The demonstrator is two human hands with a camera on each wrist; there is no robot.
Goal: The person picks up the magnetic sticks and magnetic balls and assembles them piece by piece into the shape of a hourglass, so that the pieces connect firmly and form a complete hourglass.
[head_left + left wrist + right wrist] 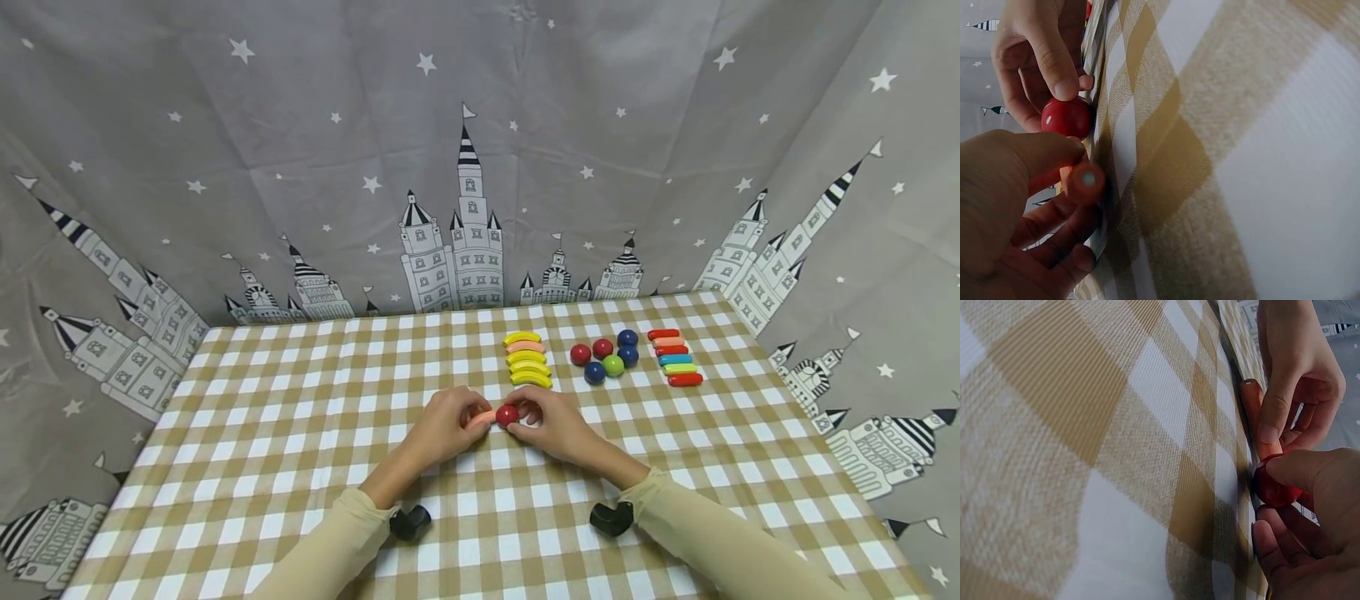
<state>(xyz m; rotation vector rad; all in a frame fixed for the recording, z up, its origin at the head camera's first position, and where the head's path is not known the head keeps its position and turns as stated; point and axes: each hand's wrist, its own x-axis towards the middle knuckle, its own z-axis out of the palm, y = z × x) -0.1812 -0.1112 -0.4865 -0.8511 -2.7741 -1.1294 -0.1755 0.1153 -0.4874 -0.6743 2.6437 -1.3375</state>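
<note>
Over the near middle of the table, my left hand [447, 422] pinches an orange-pink rod [482, 418] between thumb and fingers. A pale round spot marks the rod's near end [1087, 179] in the left wrist view. Facing it, my right hand [557, 423] grips a glossy red ball [507, 415] with thumb and fingertips. In the right wrist view the ball [1275, 484] meets the rod's far end [1269, 449], or comes very close; the fingers partly hide the join. Both hands are low over the cloth.
Beyond the hands lie a column of curved yellow and pink rods [528, 357], a cluster of red, blue and green balls [612, 365], and a column of straight coloured rods [676, 360]. A checked cloth [300, 467] covers the table. Behind it hangs a grey castle-print curtain [337, 167].
</note>
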